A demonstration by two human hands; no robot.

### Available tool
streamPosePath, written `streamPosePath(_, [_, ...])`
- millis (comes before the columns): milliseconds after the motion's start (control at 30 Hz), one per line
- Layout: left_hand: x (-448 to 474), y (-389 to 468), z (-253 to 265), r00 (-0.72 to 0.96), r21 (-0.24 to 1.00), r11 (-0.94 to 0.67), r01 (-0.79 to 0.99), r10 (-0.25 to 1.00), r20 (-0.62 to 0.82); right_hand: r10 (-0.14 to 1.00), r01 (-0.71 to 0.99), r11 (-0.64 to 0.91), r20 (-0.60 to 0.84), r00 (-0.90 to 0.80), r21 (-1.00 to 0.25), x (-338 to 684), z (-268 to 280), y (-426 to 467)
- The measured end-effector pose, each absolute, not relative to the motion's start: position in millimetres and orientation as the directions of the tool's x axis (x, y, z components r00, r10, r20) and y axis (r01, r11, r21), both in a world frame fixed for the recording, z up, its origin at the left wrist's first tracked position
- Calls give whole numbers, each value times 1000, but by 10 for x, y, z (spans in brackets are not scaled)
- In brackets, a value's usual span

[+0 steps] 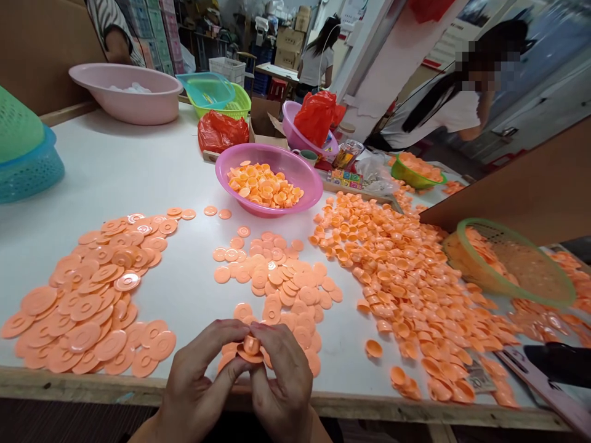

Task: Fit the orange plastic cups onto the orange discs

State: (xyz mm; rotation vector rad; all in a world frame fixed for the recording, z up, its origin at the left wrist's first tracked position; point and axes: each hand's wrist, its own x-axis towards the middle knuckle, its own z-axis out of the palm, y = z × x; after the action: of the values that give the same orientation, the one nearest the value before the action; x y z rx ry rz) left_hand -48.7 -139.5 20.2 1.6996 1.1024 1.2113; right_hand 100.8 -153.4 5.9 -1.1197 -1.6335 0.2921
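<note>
At the table's front edge my left hand [203, 375] and my right hand [284, 375] are both closed on one small orange plastic cup piece [250, 346]. It has a wide round rim below and a narrower part on top, and fingertips cover some of it. Just beyond my hands spreads a loose pile of flat orange discs [272, 277]. Larger orange discs [92, 307] are heaped to the left. A big spread of small orange cups [397, 264] covers the right side. Behind the discs, a pink basin [268, 212] holds more orange cup pieces.
A pale pink tub [133, 111] and green basket [235, 104] stand at the back, near red plastic bags [224, 132]. Blue and green baskets [28, 166] are at far left. A tilted basket [521, 271] lies at right against a brown partition [517, 191]. Other people are beyond.
</note>
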Motion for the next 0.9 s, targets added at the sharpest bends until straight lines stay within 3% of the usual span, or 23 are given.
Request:
streamPosePath(200, [-454,-1481,88,113,961,-223,164,972,206,799,521,502,601,27,-691,1005,60,-1563])
streamPosePath(367, [-336,-1455,35,57,991,116,-64,992,-113,824,487,467,563,62,-738,979,32,-1525])
streamPosePath(467, [-355,-1372,57,76,967,235,-96,971,-228,850,481,448,526,32,-753,978,31,-1520])
streamPosePath(567, [-457,-1306,88,103,981,191,-35,977,-187,915,362,343,396,80,-867,1017,61,-1529])
streamPosePath(667, [-540,-1296,80,194,992,88,90,975,-104,960,157,134,167,226,-978,1070,101,-1507])
streamPosePath(767, [-535,-1330,23,263,987,-39,158,965,-4,988,-20,-42,-44,147,-999,1091,130,-1463])
streamPosePath(833, [-491,-1366,-25,264,990,-42,134,964,5,991,-17,-44,-46,123,-999,1086,142,-1451])
streamPosePath(900, [-441,-1405,-64,245,995,34,95,968,-57,975,125,57,82,207,-991,1076,148,-1463])
